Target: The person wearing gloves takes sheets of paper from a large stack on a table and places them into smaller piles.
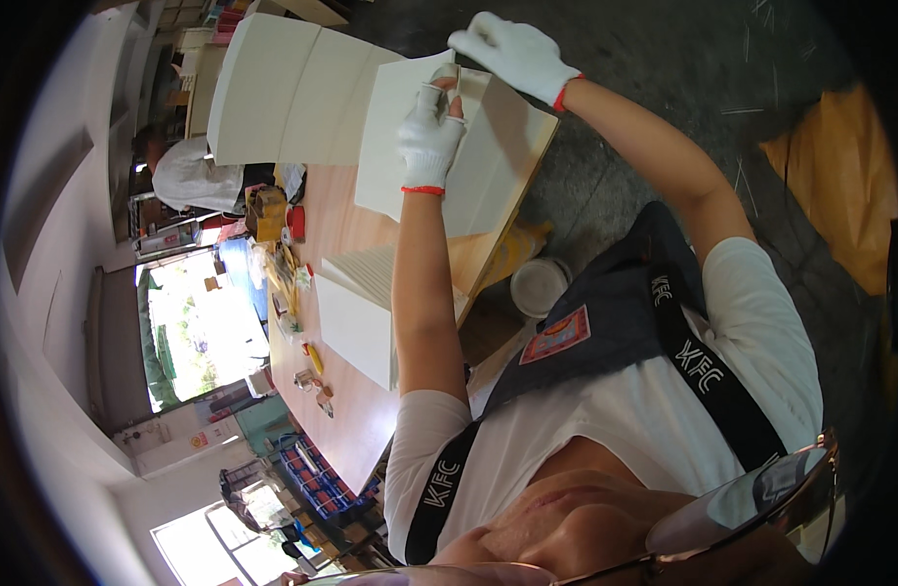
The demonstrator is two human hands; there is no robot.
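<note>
White gloves with red cuffs cover both my hands, and the left glove leaves the thumb and a fingertip bare. My left hand (431,142) pinches the edge of a large white sheet (380,146), which stands tilted over a stack of pale boards (493,161) at the table's edge. By the sheet's top corner is my right hand (517,57), its fingers bent and pressed together. Whatever those fingers hold is too small to make out. Beyond the sheet rises a tall pile of cream boards (292,88).
Closer to me on the wooden table (322,200) lies a fanned stack of white sheets (346,327). Beside it are a yellow-handled tool (315,358) and a red roll (295,223). A round tub (540,286) stands below the table. Another person (190,176) bends at the far left. Brown paper (839,186) lies right.
</note>
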